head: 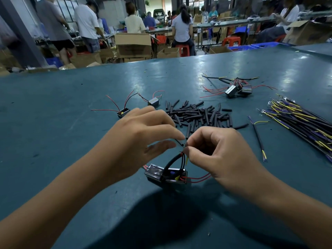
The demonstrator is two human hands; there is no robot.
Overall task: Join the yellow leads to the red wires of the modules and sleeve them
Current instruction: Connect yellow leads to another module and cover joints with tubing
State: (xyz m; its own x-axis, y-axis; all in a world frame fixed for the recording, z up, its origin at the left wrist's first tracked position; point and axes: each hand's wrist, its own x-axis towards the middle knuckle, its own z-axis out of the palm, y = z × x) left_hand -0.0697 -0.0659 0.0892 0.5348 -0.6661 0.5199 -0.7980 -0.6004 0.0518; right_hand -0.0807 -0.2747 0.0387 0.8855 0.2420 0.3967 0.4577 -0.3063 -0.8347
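both grips pinch: left hand (143, 135) a sleeve (179, 142), right hand (221, 155) wire ends, the joint hidden.

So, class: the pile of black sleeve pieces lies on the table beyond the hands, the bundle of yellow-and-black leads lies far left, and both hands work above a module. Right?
Not quite. The head view shows the bundle of yellow-and-black leads at far right, not left. The rest holds: the pile of black sleeve pieces lies on the table beyond the hands, and the left hand and right hand work above a module.
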